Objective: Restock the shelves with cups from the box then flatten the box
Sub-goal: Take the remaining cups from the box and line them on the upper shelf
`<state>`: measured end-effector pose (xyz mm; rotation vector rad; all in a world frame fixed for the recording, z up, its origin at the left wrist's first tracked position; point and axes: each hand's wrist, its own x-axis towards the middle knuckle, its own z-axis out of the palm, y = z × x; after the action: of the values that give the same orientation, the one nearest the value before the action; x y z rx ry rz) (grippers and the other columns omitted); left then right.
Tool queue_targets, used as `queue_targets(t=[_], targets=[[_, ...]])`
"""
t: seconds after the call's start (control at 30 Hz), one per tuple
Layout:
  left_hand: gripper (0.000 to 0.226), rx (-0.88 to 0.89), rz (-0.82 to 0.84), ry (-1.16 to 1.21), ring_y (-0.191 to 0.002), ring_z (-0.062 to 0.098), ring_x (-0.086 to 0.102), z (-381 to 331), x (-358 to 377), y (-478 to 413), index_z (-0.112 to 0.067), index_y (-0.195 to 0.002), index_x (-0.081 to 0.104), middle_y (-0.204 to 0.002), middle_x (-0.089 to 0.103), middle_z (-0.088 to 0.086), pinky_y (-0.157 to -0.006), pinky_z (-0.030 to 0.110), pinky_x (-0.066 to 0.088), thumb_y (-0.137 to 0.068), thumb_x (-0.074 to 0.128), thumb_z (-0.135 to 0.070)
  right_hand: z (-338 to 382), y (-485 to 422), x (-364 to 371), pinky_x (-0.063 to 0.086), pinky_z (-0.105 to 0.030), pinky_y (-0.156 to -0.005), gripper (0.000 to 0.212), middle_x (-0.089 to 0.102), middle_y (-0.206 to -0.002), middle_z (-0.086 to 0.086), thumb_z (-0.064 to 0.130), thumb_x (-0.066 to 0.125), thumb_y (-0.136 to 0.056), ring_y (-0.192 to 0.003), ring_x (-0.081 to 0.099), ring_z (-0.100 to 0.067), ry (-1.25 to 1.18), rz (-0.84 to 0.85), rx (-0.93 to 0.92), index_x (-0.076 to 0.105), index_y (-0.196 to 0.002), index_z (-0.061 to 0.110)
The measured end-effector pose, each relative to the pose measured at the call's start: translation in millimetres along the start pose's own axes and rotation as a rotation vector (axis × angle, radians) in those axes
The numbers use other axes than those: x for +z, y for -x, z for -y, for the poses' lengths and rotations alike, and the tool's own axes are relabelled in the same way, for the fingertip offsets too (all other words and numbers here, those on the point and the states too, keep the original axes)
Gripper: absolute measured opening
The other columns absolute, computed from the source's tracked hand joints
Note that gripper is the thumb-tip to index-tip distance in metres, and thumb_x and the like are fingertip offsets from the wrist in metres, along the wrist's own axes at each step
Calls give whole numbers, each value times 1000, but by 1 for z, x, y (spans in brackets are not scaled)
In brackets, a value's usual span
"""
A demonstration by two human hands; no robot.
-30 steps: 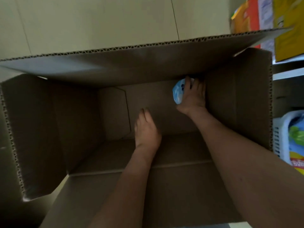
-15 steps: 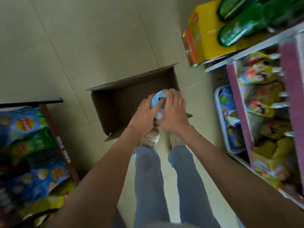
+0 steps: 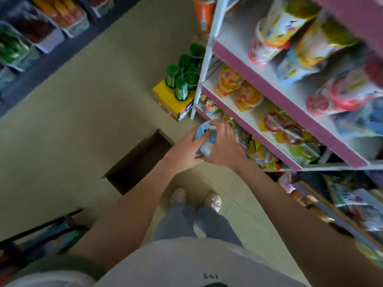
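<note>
Cup [image 3: 205, 138] | left hand [image 3: 184, 151], right hand [image 3: 226, 148]: fingers [image 3: 217, 123] grasping it | box [image 3: 141, 160] on tiled floor [image 3: 83, 121] | stocked shelves [image 3: 259, 79] right

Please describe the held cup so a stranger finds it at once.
Find the pink-edged shelves on the right. Before their lower tiers, the left hand and right hand hold one cup. Its lid is pale blue; the shelved cups are orange and red.
</note>
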<state>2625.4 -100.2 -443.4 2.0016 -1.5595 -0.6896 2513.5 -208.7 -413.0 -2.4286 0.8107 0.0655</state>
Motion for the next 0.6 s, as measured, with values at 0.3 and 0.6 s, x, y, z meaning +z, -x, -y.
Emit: queue_targets(t=[0.3, 0.6], targets=[[78, 258, 90, 95, -127, 25, 41, -158, 35, -69, -17, -135, 44, -142, 32, 10, -100, 29, 36, -68, 80, -27, -83, 110, -114, 33, -32, -95, 84, 47, -118, -1, 54, 69, -57, -113, 45, -22, -93, -342, 194, 40, -126, 16], [81, 341, 12, 178, -118, 27, 48, -262, 63, -107, -5, -130, 46, -129, 37, 16, -95, 21, 37, -61, 84, -24, -150, 185, -163, 40, -29, -102, 110, 39, -133, 5, 34, 90, -57, -125, 41, -8, -628, -666, 347, 21, -140, 15]])
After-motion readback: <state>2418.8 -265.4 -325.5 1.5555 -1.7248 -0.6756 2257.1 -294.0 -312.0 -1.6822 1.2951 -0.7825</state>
